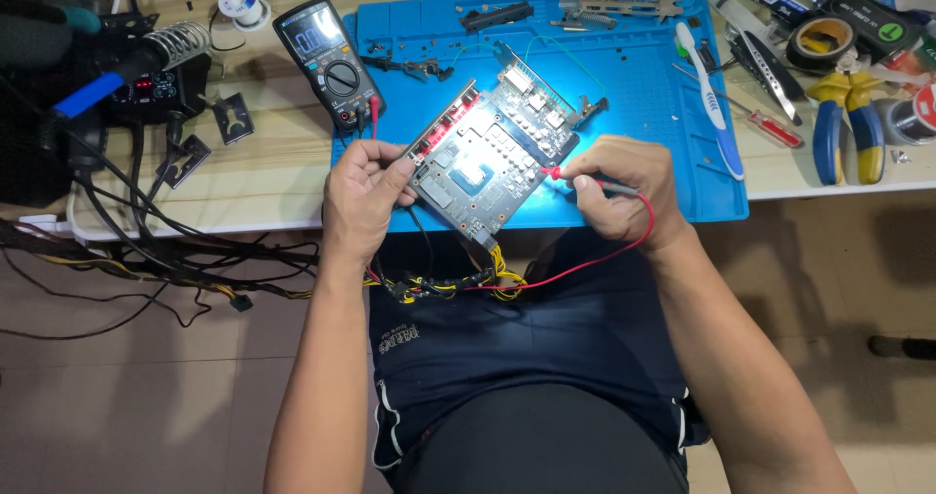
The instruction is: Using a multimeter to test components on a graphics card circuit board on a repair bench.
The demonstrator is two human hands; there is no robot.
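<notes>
A bare graphics circuit board (492, 153) with a shiny central chip lies tilted on a blue work mat (643, 94). My left hand (366, 197) grips the board's left edge, near its red strip. My right hand (619, 187) pinches a red meter probe (561, 173) whose tip touches the board's right edge. The probe's red lead loops down over my lap. A black multimeter (329, 60) with a lit screen lies at the mat's upper left corner, its leads plugged in.
A soldering station (146, 75) and tangled black cables (146, 250) sit at the left. A toothbrush (710, 99), screwdriver (775, 126), yellow-blue pliers (846, 123), tape rolls and a metal bracket (614, 4) lie at the right and back. Yellow-black wires (458, 281) hang under the board.
</notes>
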